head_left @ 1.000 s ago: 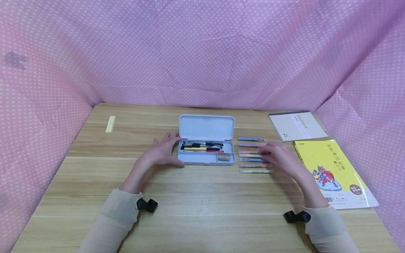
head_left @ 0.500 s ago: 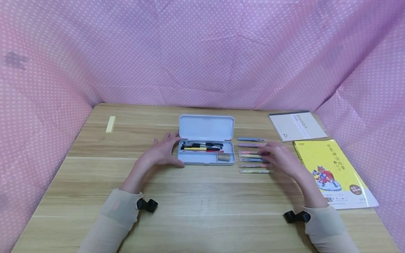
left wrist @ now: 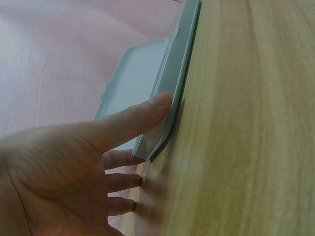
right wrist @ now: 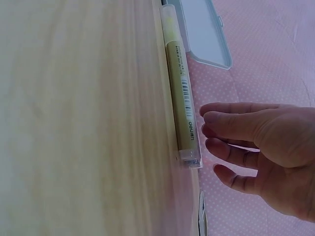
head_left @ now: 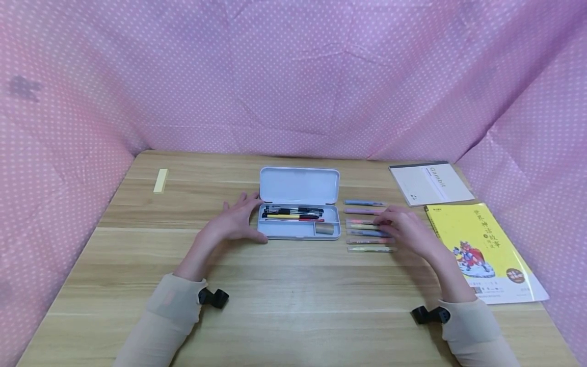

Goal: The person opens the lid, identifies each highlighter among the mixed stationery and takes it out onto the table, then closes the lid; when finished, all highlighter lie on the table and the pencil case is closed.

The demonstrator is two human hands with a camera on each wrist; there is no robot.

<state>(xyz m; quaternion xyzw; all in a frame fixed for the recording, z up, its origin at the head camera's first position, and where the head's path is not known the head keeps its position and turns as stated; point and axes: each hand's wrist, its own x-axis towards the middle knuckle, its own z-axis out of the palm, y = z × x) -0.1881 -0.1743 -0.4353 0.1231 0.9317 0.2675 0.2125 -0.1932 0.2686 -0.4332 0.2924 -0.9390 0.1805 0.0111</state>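
Observation:
An open pale-blue pencil case (head_left: 299, 184) lies mid-table, holding several black pens (head_left: 298, 209), a yellow-and-black pen (head_left: 291, 216), a thin red pen (head_left: 321, 219) and a small grey-brown block (head_left: 324, 228). My left hand (head_left: 234, 220) holds its left end, the thumb on the front wall (left wrist: 156, 115) and the index finger at the corner. Beyond the case's right side lies a column of highlighters, the nearest one yellow (right wrist: 180, 93). Over their right ends, my right hand (head_left: 405, 227) hovers with loosely bent fingers; in the right wrist view nothing shows between its fingertips.
A yellow book (head_left: 481, 224) lies at the right, partly behind my right forearm. Behind it is a grey-white notebook (head_left: 426, 186). A pale yellow strip (head_left: 160, 181) lies at the far left. Pink dotted cloth (head_left: 293, 76) hangs around the wooden table (head_left: 293, 316).
The right hand's fingers have shifted very slightly over the highlighters. The left hand, the pencil case and its contents stay where they were.

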